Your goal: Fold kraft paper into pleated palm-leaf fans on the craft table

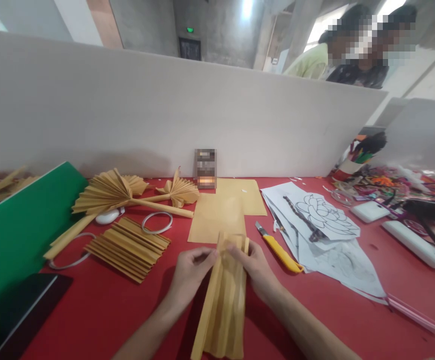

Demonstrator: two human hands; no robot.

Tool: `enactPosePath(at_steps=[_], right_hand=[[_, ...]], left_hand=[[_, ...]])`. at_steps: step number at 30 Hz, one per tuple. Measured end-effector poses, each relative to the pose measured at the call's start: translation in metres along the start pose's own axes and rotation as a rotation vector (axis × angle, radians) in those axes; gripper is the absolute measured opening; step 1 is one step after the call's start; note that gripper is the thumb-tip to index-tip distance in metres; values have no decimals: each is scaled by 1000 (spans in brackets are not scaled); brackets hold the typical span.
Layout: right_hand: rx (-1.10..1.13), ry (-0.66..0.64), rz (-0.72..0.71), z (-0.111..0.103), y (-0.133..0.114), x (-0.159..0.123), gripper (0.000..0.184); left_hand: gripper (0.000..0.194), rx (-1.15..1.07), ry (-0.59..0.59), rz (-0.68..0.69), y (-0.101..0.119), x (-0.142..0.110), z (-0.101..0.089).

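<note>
Both edges: From my remote seat I have the left hand (pixel 190 276) pinching the left edge of the folded paper (pixel 225 305) near its far end, and the right hand (pixel 259 269) gripping the opposite edge, thumb on top, fingers mostly hidden.
Folded paper: It runs lengthwise towards the body, low in the middle of my view; held at both sides, I judge, so the creases line up. How hard each hand presses, I cannot tell.
Flat sheets (pixel 215 215): Two brown ones overlap just beyond the hands, probably put there for easy reach.
Pleated sheet (pixel 129 249): It rests left of the hands, ridges up, perhaps set aside to leave the middle free for working.
Paper fans (pixel 100 192): These lie spread at the far left on rolled stalks, likely so their folds are not crushed.
Yellow knife (pixel 283 254): It sits right of the hands, blade pointing away and handle nearer the body, which I take as the safer way round.
White papers (pixel 326 215): Overlapping beyond the knife, the top one shows its flower drawing face up, presumably for looking at.
</note>
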State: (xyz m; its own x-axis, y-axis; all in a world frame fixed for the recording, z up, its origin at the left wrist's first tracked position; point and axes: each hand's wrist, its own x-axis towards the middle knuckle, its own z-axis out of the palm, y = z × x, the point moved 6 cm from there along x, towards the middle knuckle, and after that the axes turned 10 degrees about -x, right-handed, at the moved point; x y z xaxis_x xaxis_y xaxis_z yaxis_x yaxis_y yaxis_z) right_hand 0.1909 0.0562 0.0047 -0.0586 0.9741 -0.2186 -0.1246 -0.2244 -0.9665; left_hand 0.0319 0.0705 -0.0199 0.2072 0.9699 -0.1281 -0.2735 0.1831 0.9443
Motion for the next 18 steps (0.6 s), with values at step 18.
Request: enactPosePath(at_steps=[18], right_hand=[[35,-27,51,-8,-3,4,44]], left_hand=[[35,-27,-320,-164,-5,-14,27]])
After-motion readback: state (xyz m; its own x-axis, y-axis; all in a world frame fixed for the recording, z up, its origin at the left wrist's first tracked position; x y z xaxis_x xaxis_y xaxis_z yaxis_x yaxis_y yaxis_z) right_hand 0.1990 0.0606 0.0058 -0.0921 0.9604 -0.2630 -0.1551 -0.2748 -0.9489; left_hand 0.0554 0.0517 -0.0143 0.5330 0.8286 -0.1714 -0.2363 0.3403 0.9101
